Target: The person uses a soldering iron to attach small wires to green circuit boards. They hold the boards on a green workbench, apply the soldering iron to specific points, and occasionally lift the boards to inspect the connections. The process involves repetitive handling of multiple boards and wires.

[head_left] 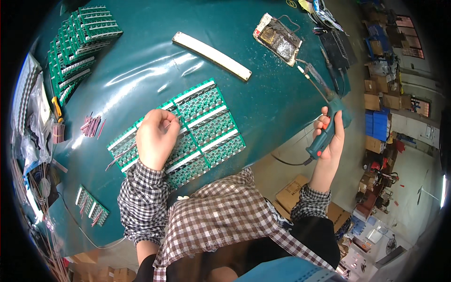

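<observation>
Green bench (pixel 263 101) | circuit boards (pixel 206 124) in a flat panel at its middle | left hand (pixel 157 136) curled on them, pinching a thin wire | right hand (pixel 330 134) wrapped around soldering iron (pixel 324 101), off bench edge | board stack (pixel 77 44) far left

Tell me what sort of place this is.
Probably an electronics assembly workshop. The right hand holds a soldering iron, the left hand rests on a panel of green circuit boards, more boards are stacked at the bench's far corner, and cardboard boxes fill the floor behind.
</observation>
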`<state>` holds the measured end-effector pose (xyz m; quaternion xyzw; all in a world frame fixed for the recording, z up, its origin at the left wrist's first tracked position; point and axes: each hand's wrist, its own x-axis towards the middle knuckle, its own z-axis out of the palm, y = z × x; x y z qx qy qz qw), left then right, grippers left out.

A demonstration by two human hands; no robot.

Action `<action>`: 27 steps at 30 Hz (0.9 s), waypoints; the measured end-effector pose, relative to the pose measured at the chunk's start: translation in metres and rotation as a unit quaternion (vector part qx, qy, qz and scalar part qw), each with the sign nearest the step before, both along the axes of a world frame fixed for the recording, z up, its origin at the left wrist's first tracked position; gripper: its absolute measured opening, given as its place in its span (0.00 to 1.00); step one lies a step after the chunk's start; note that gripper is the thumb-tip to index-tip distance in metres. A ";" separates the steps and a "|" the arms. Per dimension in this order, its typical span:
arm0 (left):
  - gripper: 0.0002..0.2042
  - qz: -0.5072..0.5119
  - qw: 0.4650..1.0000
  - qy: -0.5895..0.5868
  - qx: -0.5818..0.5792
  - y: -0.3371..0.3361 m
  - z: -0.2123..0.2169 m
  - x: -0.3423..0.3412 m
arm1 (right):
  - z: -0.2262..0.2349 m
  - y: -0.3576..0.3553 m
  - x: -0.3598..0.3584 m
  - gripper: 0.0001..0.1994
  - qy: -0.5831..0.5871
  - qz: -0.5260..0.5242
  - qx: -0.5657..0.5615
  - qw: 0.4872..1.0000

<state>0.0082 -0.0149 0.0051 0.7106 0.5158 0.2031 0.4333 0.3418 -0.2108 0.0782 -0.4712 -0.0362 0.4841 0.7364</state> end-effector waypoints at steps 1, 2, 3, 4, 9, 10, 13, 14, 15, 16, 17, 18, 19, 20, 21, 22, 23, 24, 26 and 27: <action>0.03 -0.001 1.000 -0.001 -0.001 0.000 0.000 0.000 | 0.001 -0.001 -0.002 0.19 0.015 0.002 0.010 1.000; 0.03 -0.001 1.000 -0.003 -0.001 0.000 -0.001 -0.001 | 0.004 0.000 -0.004 0.19 0.030 0.003 0.020 0.999; 0.03 0.000 1.000 -0.004 -0.002 0.000 -0.001 -0.001 | 0.007 0.002 -0.007 0.19 0.044 0.005 0.031 0.999; 0.03 0.001 1.000 -0.005 -0.003 0.000 -0.002 -0.002 | 0.011 0.004 -0.011 0.19 0.027 -0.002 0.032 0.999; 0.03 0.001 1.000 -0.010 -0.002 -0.001 -0.005 -0.004 | 0.029 0.013 -0.028 0.18 -0.203 -0.076 0.056 0.975; 0.03 -0.004 1.000 -0.008 0.007 -0.002 -0.006 -0.004 | 0.028 0.017 -0.032 0.18 -0.271 -0.105 0.057 0.955; 0.03 -0.020 1.000 -0.007 0.020 0.000 -0.003 -0.003 | -0.014 0.054 -0.024 0.13 -0.507 -0.178 -0.099 0.837; 0.03 -0.018 0.999 -0.008 0.025 0.002 -0.002 -0.002 | -0.020 0.067 -0.018 0.11 -0.484 -0.145 -0.131 0.853; 0.03 -0.018 1.000 -0.015 0.018 0.003 -0.002 -0.001 | -0.023 0.068 -0.023 0.11 -0.478 -0.184 -0.115 0.851; 0.03 -0.018 1.000 -0.022 0.011 0.003 -0.003 0.000 | -0.019 0.068 -0.028 0.10 -0.487 -0.211 -0.094 0.842; 0.03 -0.023 0.999 -0.023 -0.002 0.000 -0.004 -0.004 | -0.015 0.064 -0.038 0.10 -0.491 -0.238 -0.082 0.834; 0.03 -0.013 1.000 -0.023 0.001 0.000 -0.004 -0.004 | -0.013 0.061 -0.044 0.10 -0.496 -0.266 -0.071 0.824; 0.03 -0.003 1.000 -0.024 0.005 0.001 -0.004 -0.001 | -0.022 0.065 -0.029 0.12 -0.521 -0.207 -0.081 0.824; 0.03 0.009 1.000 -0.025 0.013 0.003 -0.004 0.001 | -0.020 0.074 -0.024 0.10 -0.541 -0.147 -0.164 0.812; 0.04 0.005 0.999 -0.032 -0.001 0.003 -0.003 -0.002 | -0.014 0.074 -0.034 0.11 -0.549 -0.168 -0.152 0.805; 0.05 0.009 0.999 -0.040 -0.007 0.005 -0.004 -0.004 | -0.011 0.068 -0.047 0.12 -0.556 -0.187 -0.138 0.798; 0.05 0.021 0.999 -0.046 -0.014 0.007 -0.004 -0.005 | -0.008 0.058 -0.042 0.14 -0.550 -0.197 -0.099 0.805; 0.06 0.025 0.998 -0.042 -0.034 0.003 -0.006 -0.011 | -0.011 0.052 -0.049 0.15 -0.548 -0.218 -0.055 0.805; 0.07 -0.001 0.998 -0.068 -0.013 0.006 -0.003 -0.012 | -0.009 0.064 -0.052 0.14 -0.548 -0.135 -0.125 0.816; 0.06 -0.003 0.996 -0.077 -0.041 0.007 0.002 -0.012 | -0.010 0.067 -0.049 0.14 -0.546 -0.082 -0.181 0.814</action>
